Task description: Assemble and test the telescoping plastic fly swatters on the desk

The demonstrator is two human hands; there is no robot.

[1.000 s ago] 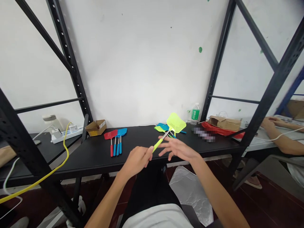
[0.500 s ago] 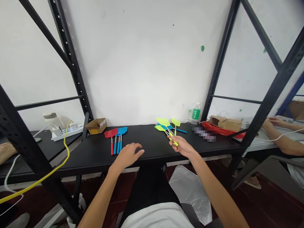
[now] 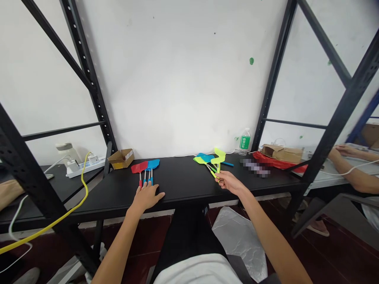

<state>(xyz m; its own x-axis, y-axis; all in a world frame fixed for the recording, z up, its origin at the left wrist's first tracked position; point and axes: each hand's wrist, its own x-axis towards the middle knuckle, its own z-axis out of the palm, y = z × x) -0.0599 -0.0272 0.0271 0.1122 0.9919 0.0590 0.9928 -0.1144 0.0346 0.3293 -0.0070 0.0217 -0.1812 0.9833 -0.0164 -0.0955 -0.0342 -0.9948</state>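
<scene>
My right hand (image 3: 228, 182) is closed on the handle of a yellow-green fly swatter (image 3: 218, 159), which it holds at the right-hand pile. Under and beside that one lie other yellow-green fly swatters (image 3: 200, 159) and a blue fly swatter (image 3: 208, 158), partly overlapped. At the left, my left hand (image 3: 147, 197) lies over the lower handles of a row with a red fly swatter (image 3: 139, 168) and several blue fly swatters (image 3: 153, 164). Its fingers are stretched and apart, covering the handle ends.
The black table (image 3: 177, 181) stands against a white wall. On it are a small cardboard box (image 3: 121, 159), a water bottle (image 3: 244, 142), and a red bag (image 3: 268, 161) under cardboard. A yellow cable (image 3: 84, 185) hangs at left. Other people's arms show at both sides.
My left hand has moved left and down onto the handles of the row. My right hand has shifted slightly right, and the yellow-green swatter in it has swung to the right.
</scene>
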